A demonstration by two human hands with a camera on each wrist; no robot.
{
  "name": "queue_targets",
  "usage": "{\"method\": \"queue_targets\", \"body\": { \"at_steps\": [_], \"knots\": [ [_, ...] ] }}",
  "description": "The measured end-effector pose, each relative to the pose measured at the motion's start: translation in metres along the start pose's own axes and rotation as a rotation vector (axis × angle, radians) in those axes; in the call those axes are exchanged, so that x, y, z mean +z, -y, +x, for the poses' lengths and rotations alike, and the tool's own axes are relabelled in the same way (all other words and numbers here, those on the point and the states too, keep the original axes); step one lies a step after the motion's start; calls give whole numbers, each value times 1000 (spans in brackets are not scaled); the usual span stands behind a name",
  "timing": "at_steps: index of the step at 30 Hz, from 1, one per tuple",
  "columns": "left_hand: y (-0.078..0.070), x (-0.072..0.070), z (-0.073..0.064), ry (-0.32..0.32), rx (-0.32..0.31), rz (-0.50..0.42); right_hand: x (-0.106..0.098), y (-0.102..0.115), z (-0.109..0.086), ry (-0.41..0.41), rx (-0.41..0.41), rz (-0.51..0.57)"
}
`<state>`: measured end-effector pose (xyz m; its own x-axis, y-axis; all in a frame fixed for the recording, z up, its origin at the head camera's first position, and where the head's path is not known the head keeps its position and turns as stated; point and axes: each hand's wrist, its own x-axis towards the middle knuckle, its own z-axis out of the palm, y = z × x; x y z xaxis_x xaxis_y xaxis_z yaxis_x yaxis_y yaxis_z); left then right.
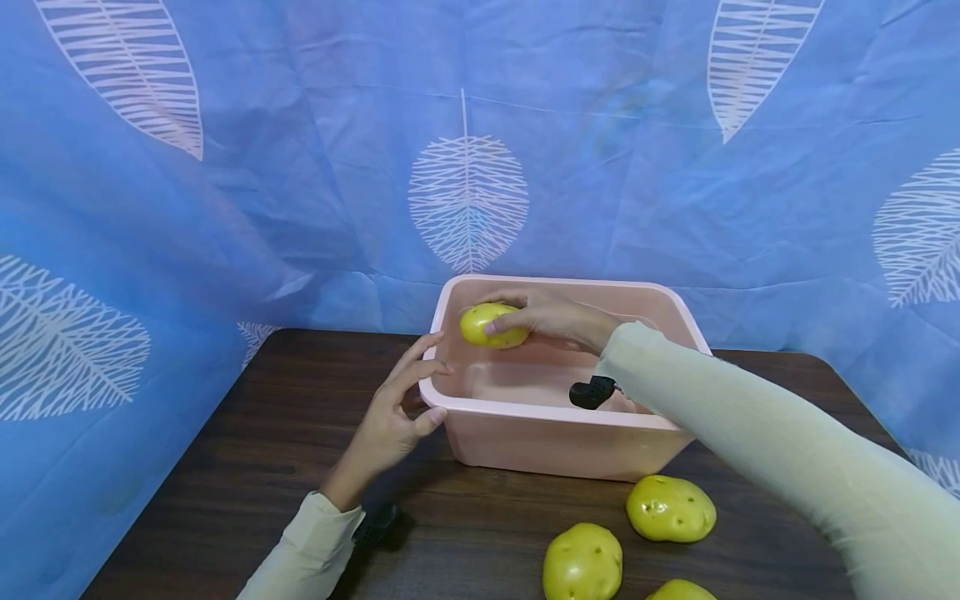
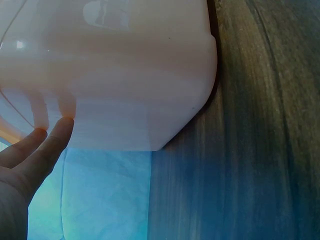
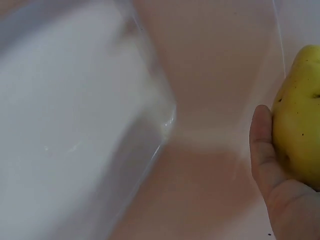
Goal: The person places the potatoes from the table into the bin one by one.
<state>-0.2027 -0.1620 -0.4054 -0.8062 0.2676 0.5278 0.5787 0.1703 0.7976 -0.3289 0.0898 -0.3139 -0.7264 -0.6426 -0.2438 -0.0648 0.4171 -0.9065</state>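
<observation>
My right hand (image 1: 536, 317) grips a yellow potato (image 1: 480, 325) inside the pink plastic bin (image 1: 555, 442), near its left wall. The right wrist view shows the thumb along the side of this potato (image 3: 300, 125), which is cut off by the frame edge. My left hand (image 1: 393, 417) is at the bin's left front corner, its fingers spread and fairly straight. Two of them cross the rim in the head view, and the thumb is at the front corner. In the left wrist view two fingertips (image 2: 65, 125) touch the outer wall.
Three more potatoes lie on the dark wooden table (image 1: 247, 467) in front of the bin: one at right (image 1: 671, 508), one nearer (image 1: 583, 562), and one cut off below (image 1: 681, 592). A blue leaf-patterned cloth (image 1: 337, 167) hangs close behind the bin.
</observation>
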Motion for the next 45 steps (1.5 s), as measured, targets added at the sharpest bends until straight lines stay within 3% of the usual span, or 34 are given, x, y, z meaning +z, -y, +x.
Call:
{"method": "queue_targets", "body": {
  "at_steps": [7, 17, 24, 29, 37, 45],
  "knots": [
    [-1, 1, 1, 3, -4, -3, -1, -1, -4, 15, 90, -7],
    [-1, 2, 0, -4, -24, 20, -1, 0, -10, 114, 96, -54],
    [0, 2, -2, -6, 1, 25, -7, 4, -23, 91, 46, -119],
    [0, 2, -2, -6, -1, 25, -13, 14, -32, 55, 57, -97],
    [0, 3, -2, -6, 9, 20, -21, 29, -56, 15, 19, -66],
    [0, 3, -2, -8, 10, 14, -34, 30, -96, -22, -61, -48]
  ]
}}
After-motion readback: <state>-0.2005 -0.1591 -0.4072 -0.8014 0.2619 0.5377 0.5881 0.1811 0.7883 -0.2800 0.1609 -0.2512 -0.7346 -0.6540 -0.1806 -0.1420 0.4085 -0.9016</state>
